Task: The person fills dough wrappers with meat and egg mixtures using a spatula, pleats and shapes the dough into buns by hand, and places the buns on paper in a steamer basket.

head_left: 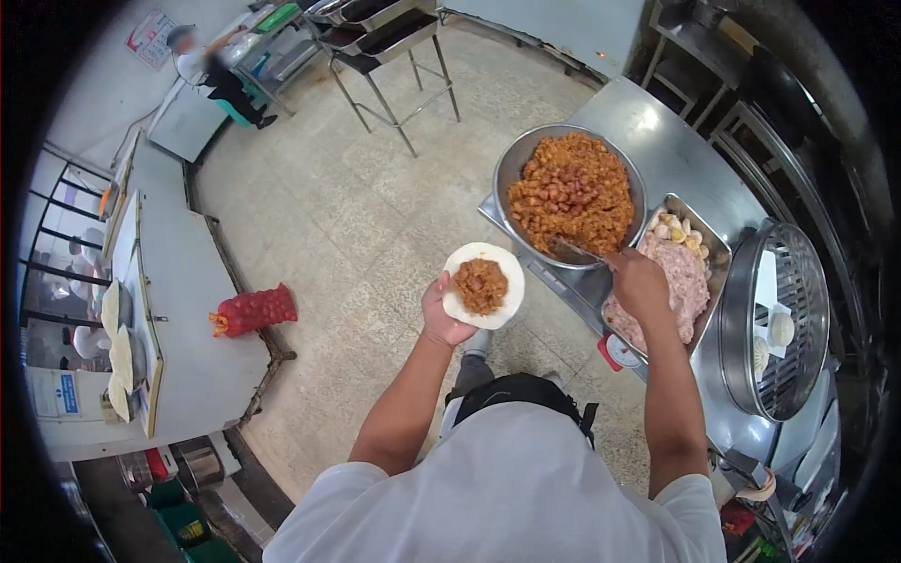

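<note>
My left hand [443, 317] holds a round, flat dough wrapper [510, 308], its thumb at the edge. A mound of brown-orange meat filling [481, 286] lies in the middle of the wrapper. My right hand [644, 287] is closed around the handle of a metal utensil [584, 251]. Its far end is in the filling, so I cannot tell its exact kind. That filling fills a large steel bowl [501, 205], with darker red chunks on top. Beneath my right forearm is a steel tray [721, 255] of pale pink minced meat [678, 272], with yellow-and-white pieces [680, 230] at its far end.
A round steamer tray [741, 319] with a few white buns [781, 328] stands at the right of the steel table [638, 117]. By the table edge is a red scale [619, 352]. A red mesh sack [253, 310] lies on the floor; another person [211, 70] works far left.
</note>
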Demonstrator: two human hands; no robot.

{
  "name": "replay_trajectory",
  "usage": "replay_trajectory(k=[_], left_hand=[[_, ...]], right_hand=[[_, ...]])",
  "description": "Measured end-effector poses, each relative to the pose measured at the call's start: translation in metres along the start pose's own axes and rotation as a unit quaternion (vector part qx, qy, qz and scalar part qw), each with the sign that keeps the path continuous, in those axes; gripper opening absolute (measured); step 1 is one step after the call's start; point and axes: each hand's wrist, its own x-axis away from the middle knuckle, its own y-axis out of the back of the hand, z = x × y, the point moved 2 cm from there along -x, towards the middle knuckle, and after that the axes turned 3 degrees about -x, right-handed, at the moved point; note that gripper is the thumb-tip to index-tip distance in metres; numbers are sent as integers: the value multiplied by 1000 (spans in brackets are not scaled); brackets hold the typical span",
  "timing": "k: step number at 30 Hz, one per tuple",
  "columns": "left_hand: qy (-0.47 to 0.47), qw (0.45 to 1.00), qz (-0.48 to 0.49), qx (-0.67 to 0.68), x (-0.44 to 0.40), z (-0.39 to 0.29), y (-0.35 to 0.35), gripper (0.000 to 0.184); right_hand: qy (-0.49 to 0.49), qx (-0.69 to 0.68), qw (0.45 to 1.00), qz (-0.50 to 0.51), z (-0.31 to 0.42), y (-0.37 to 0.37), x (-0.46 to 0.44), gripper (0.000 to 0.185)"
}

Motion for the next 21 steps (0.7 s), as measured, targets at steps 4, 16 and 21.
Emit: replay_trajectory(k=[4,16,21], left_hand=[[-4,998,-49,-40,-8,16,16,62],[70,991,-97,-63,-30,4,25,54],[112,988,-90,-64,-36,7,29,52]], right_hand=[[13,-40,999,-29,-6,0,1,18],[-28,-50,998,-20,12,25,18,19],[-12,-82,997,-2,20,16,18,20]])
